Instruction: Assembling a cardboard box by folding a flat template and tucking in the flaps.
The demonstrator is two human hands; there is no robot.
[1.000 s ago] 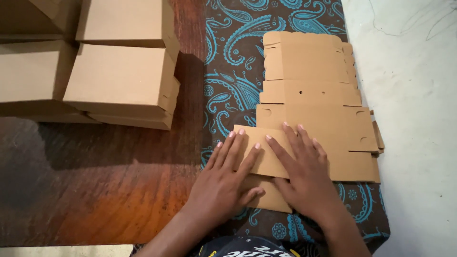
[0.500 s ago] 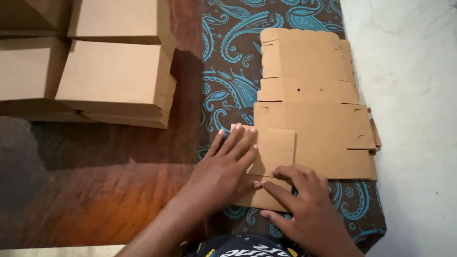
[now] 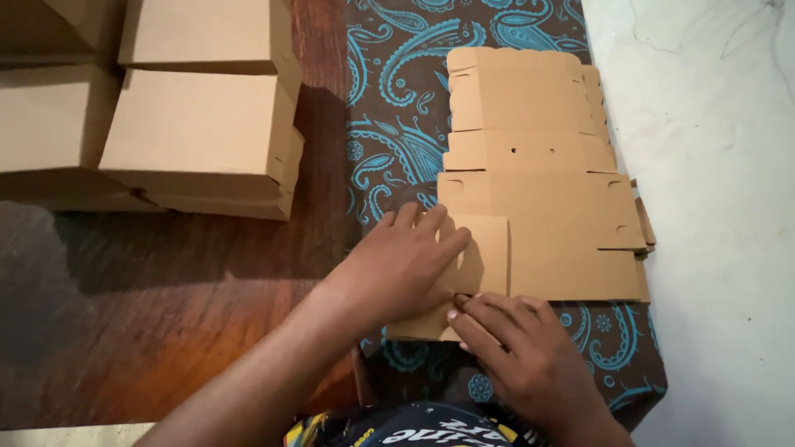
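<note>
Hands (image 3: 397, 265) hide the flat carton's (image 3: 538, 207) folded near flap.

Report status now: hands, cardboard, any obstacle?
Left hand flat on folded flap. Right hand pinching its near edge. Flat cardboard blank on patterned cloth. Nothing in the way.

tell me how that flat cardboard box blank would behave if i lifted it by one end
The flat cardboard blank would probably sag and hinge at its creases, since it lies as several scored panels. It looks thin, so likely light. The left hand presses one flap flat, which suggests the folds spring back.
</note>
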